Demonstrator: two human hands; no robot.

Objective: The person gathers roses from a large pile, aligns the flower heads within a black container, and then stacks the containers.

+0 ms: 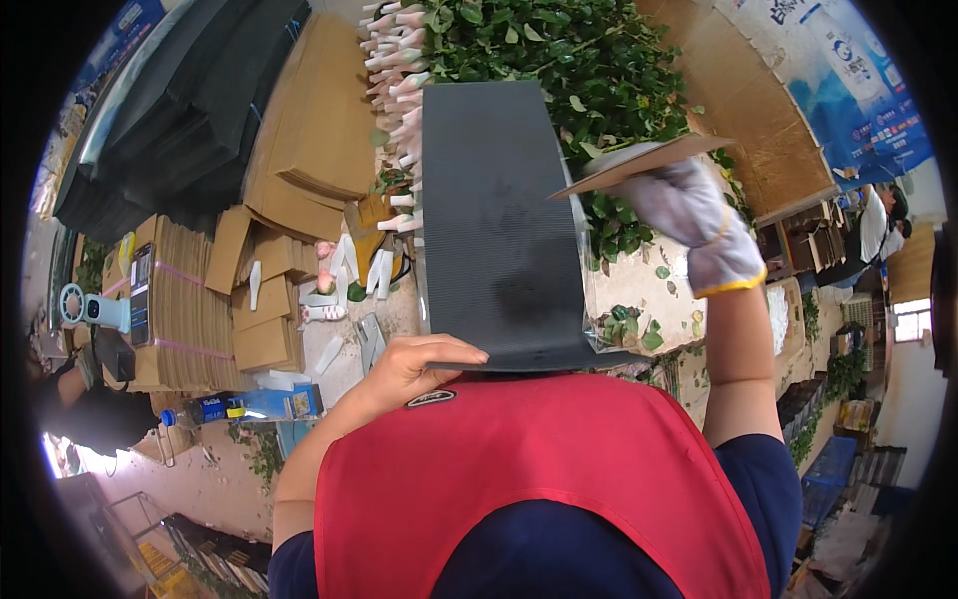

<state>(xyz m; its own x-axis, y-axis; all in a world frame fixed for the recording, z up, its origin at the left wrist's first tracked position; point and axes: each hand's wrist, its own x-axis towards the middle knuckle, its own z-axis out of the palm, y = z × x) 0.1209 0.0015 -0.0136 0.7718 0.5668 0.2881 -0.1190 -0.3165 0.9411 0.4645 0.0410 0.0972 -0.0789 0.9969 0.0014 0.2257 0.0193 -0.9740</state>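
A black corrugated sheet (498, 202) lies lengthwise before me, over clear film (589, 299) that shows along its right side. Its near end bends up against my red apron (539, 442). My bare left hand (423, 361) grips the left corner of that bent end. My right hand (670, 196), in a whitish glove with a yellow cuff, holds a flat brown cardboard piece (636, 165) above the sheet's right edge; the glove is slightly blurred. Beyond lie leafy flower stems (554, 45), their pale pink buds in white sleeves (397, 67) to the left.
Stacked brown cardboard (322, 112) and black sheets (187, 112) stand at left. Nearer are bundled cardboard (183, 314), a phone (141, 292), a small fan (97, 308), loose white sleeves (344, 258), a stapler-like metal tool (369, 341) and a bottle (198, 410). A cardboard panel (748, 97) borders the right.
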